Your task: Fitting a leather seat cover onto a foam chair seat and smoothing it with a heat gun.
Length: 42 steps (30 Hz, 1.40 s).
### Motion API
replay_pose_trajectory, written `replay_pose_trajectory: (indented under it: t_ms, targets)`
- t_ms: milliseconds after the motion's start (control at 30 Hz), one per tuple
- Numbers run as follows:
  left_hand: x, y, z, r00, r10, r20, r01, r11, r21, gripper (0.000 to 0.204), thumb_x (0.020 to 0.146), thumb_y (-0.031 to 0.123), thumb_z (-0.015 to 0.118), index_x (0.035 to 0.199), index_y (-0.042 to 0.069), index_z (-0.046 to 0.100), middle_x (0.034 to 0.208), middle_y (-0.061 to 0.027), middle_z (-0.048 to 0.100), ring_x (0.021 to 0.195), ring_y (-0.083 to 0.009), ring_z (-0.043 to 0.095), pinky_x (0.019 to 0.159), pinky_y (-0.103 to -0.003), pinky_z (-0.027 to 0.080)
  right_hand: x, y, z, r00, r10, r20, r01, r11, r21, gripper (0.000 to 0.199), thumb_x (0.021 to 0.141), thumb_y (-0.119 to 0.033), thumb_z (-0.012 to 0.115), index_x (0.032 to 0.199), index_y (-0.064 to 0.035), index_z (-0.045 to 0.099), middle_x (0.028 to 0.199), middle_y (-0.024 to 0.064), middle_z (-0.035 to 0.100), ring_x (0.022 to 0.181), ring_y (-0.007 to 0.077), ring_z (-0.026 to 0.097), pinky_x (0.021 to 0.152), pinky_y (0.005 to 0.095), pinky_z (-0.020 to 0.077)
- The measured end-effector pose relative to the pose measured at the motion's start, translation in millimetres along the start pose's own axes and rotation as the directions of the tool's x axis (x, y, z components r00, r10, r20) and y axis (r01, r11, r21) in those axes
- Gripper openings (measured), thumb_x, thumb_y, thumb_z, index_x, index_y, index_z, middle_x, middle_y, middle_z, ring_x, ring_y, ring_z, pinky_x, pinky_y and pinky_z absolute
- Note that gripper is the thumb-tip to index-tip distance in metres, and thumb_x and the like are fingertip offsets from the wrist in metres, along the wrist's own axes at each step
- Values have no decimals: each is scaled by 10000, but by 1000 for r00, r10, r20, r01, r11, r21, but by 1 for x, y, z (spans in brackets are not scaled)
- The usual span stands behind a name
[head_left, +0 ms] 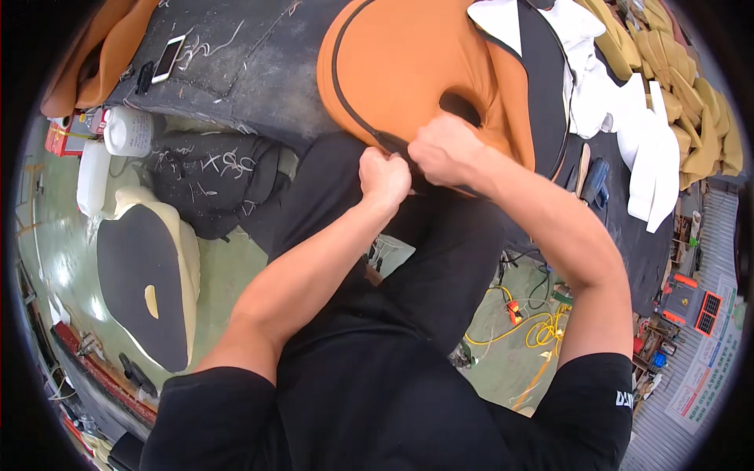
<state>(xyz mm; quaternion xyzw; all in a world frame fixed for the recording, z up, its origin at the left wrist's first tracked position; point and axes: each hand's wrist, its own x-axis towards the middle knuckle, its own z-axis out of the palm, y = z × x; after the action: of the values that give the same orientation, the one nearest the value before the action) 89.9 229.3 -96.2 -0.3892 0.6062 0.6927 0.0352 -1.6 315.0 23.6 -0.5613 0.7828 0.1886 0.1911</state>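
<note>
An orange padded cover (393, 67) with black piping lies at the near edge of the dark worktable, its lower rim over my lap. My left hand (385, 179) is closed in a fist at the black lower edge of this cover. Just right of it, my right hand (446, 149) pinches the same black edge, knuckles up. The two fists are close together. Above my right hand a dark round hole opens in the orange material. What lies inside my fingers is mostly hidden.
On the worktable (267, 78) lie a phone (168, 59), thread scraps, white fabric (577, 63), tan pieces (683, 86) and a blue-handled tool (595, 182). Foam with a dark face (149, 282) stands left on the floor, near a white tub (128, 132). Yellow cable (542, 330) coils below right.
</note>
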Motion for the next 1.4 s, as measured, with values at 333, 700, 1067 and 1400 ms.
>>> replay_pose_trajectory:
  t_ms: [333,700,1067,1400]
  targets:
    - [39,71,-64,996,86,-29,-87,995,-53,165,969,125,615,986,-16,700,921,-107,748,799,-171,747,510,-277,480,69,35,-22,964,19,-265,7,996,94,171,726,-184,655,692,-37,737,737,231,714,726,403,721,693,482,586]
    - [61,83,-87,990,143,-12,-103,767,634,525,820,530,778,896,10,768,983,-233,769,1014,-401,732,904,-477,540,92,33,-48,995,87,50,-81,990,-117,233,807,-193,613,847,-52,794,899,190,777,868,334,767,774,426,598]
    - [64,66,-92,950,302,85,-248,559,791,400,895,421,699,935,26,741,964,-240,761,960,-401,727,930,-493,447,72,-1,-24,999,36,8,-36,997,65,153,782,-120,652,804,-64,793,820,166,753,816,350,758,718,460,604]
    - [83,98,-133,569,573,589,-629,-157,761,298,945,289,635,763,57,670,639,-152,676,629,-326,679,761,-448,389,69,3,-9,994,52,-100,-42,994,97,125,724,-122,669,733,-45,767,776,189,736,772,374,741,691,465,587]
